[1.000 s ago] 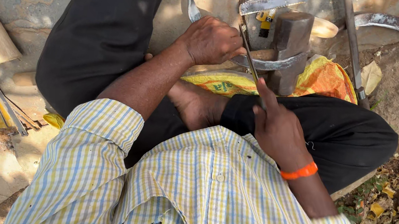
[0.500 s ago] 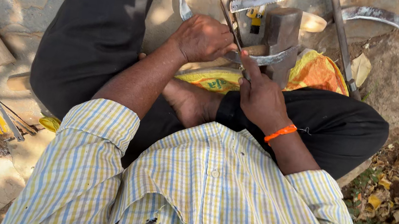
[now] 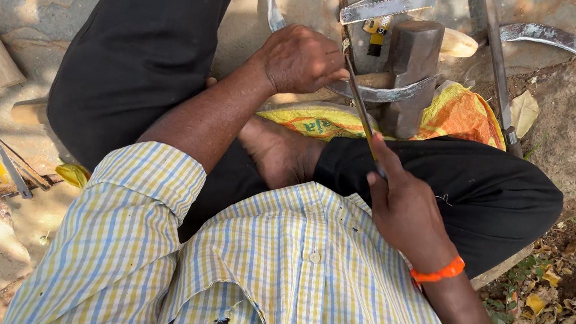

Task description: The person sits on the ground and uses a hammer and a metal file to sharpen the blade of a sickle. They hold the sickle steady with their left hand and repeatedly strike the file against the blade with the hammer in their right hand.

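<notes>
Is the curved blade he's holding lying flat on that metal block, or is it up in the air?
Lying on it. The curved blade rests across the metal block, gripped by the left hand; the right hand holds a thin file.

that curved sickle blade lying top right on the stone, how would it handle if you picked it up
The sickle blade looks like solid grey metal, so probably stiff and fairly heavy for its size. Its curve and tapering point suggest it would hang unbalanced from one end. Lying flat on the stone, it seems unlikely to roll.

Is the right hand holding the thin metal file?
Yes, the right hand grips the near end of the thin metal file, whose far end slants across the curved blade under the left hand.
</notes>
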